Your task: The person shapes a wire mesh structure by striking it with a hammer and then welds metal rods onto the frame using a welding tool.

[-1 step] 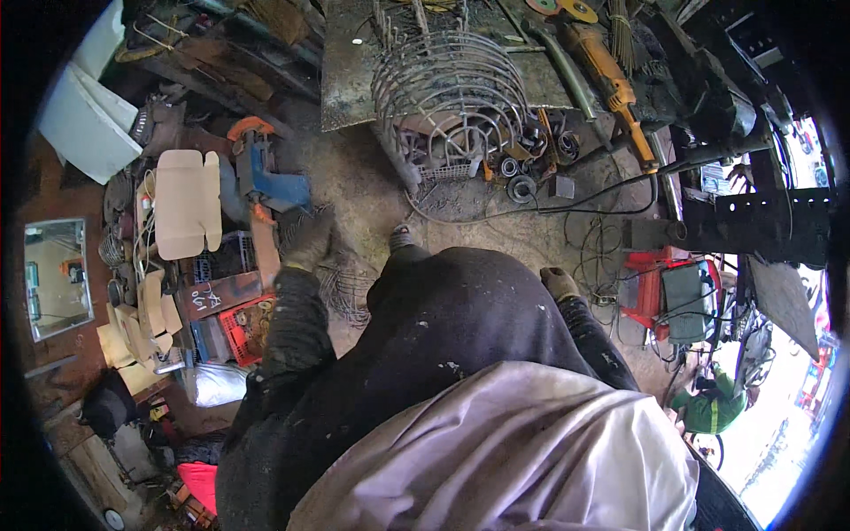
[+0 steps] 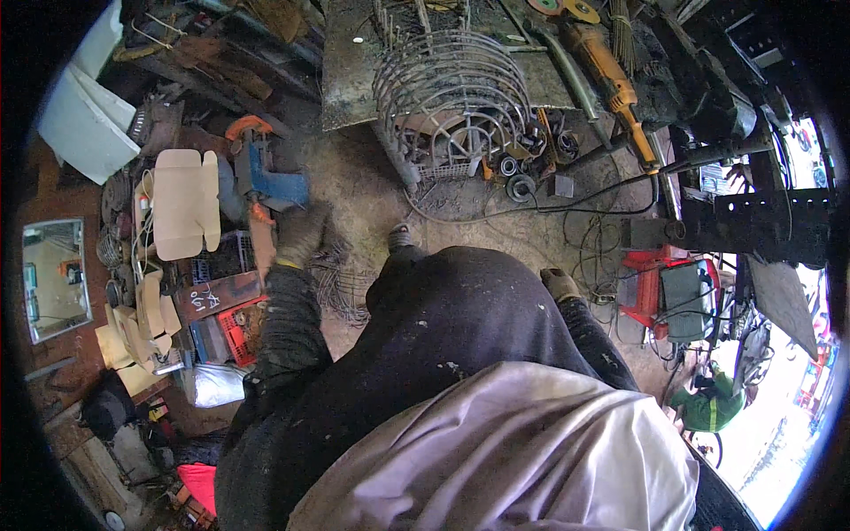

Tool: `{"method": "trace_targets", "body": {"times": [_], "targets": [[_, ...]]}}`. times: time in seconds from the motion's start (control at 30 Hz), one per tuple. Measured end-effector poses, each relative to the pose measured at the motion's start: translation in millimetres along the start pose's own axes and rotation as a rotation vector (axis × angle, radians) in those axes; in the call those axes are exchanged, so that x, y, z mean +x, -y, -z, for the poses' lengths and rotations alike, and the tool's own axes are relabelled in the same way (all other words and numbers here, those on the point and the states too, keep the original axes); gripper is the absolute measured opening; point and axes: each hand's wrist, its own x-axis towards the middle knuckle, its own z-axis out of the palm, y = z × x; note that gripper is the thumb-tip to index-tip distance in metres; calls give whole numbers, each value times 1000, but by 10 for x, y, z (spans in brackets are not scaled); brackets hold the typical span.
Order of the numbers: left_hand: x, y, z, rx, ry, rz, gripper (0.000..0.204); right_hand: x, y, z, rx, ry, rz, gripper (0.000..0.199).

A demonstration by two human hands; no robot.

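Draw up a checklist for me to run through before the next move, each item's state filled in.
1. Left hand grip: cannot tell; the hand is dark and blurred.
2. Right hand empty: cannot tell; its fingers look curled, palm hidden.
3. Orange grinder out of the hands: ok; neither hand touches it.
4. Round wire cage within the bench edge: not ok; it reaches past the front edge in this view.
5. Floor free of cables: not ok; loops lie near the right hand.
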Motion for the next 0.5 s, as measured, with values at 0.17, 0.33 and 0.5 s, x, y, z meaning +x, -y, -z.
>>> {"method": "trace_targets", "body": {"times": [0.17, 0.33, 0.5], "targets": [[-148, -1329, 1092, -449, 12, -70, 49, 201, -463, -233, 45, -65, 13, 46], [-188, -1943, 1787, -970, 54, -322, 41, 115, -379, -694, 112, -109, -67, 48], [284, -2033, 1742, -1175, 147, -469, 42, -213, 289, -1188, 204, -162, -67, 48]]}}
